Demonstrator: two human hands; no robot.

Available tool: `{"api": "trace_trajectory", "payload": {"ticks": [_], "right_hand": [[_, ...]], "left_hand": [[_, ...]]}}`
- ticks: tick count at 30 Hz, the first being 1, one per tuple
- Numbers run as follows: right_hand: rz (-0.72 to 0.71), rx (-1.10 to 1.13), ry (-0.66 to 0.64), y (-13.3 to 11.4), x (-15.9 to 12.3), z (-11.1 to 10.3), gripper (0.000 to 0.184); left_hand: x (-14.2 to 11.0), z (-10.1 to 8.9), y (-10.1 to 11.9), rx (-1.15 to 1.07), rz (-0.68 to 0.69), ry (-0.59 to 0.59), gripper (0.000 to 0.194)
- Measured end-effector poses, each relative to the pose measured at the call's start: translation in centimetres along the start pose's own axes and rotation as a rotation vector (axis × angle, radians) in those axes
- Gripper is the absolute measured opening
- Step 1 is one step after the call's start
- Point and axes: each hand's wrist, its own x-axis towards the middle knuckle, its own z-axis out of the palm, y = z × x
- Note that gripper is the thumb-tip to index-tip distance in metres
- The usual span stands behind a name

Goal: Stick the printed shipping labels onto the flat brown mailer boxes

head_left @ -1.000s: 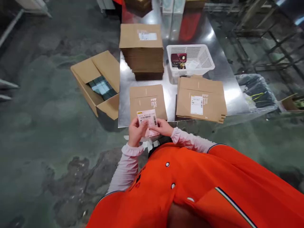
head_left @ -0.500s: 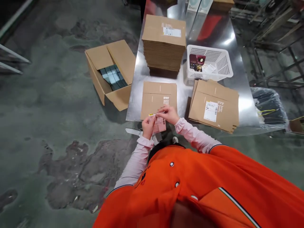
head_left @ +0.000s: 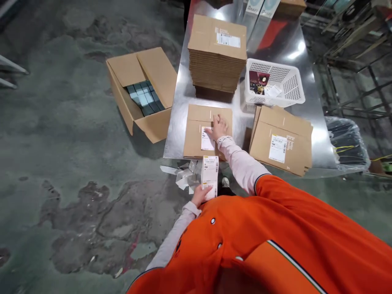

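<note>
A flat folded cardboard box [head_left: 194, 134] lies at the table's front edge with a white shipping label [head_left: 207, 142] on it. My right hand [head_left: 219, 126] rests on the label and box, thumb and fingers apart, gripping nothing. Below the table edge, my left hand [head_left: 201, 194] is closed on a strip of shipping labels [head_left: 210, 173]. The strip hangs between my body and the table. To the right lies a small pile of flat boxes [head_left: 297, 143], its top one labelled.
Behind the box stands a tall stack of flat boxes [head_left: 217, 67]. A white basket [head_left: 290, 83] holds cards and papers. An open carton [head_left: 121, 100] with dark packages is left of the metal table [head_left: 174, 139]. Plastic scraps [head_left: 185, 175] show below the edge.
A label now lies on the front box. My right hand has moved forward from the strip onto that box. My left hand has dropped toward my body with the label strip.
</note>
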Motion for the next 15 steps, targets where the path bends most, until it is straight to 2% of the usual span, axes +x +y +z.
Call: {"api": "trace_trajectory", "payload": {"ticks": [2,4,6,9,10,11,13,14,15], "right_hand": [[-0.228,-0.073,-0.104,-0.6,-0.7,0.7,0.074],[-0.403,-0.081,-0.204,-1.0,-2.8,1.4,0.075],[-0.543,-0.026,-0.296,-1.0,-6.3,1.8,0.072],[-0.851,0.098,-0.488,-0.1,-11.4,1.5,0.055],[-0.825,0.113,-0.472,0.4,-12.3,1.0,0.049],[-0.680,0.105,-0.392,0.9,-12.8,0.4,0.045],[-0.133,0.041,-0.132,2.1,-12.2,-1.1,0.046],[0.137,0.008,-0.033,2.6,-11.5,-1.8,0.048],[0.331,-0.010,0.011,3.1,-10.8,-2.5,0.050]], "left_hand": [[-1.5,-1.1,-0.6,0.057,0.020,-0.012,0.037],[-2.5,-2.3,0.3,0.115,0.099,0.007,0.038],[-2.6,-3.2,2.6,0.166,0.221,0.076,0.038],[-0.8,-3.4,8.1,0.216,0.400,0.217,0.037],[0.3,-3.1,10.2,0.244,0.458,0.266,0.036],[1.5,-2.6,12.3,0.287,0.515,0.314,0.033],[4.2,-1.3,16.4,0.423,0.633,0.409,0.026],[5.5,-0.5,18.2,0.493,0.677,0.446,0.022],[6.6,0.3,19.7,0.545,0.703,0.470,0.019]]}}
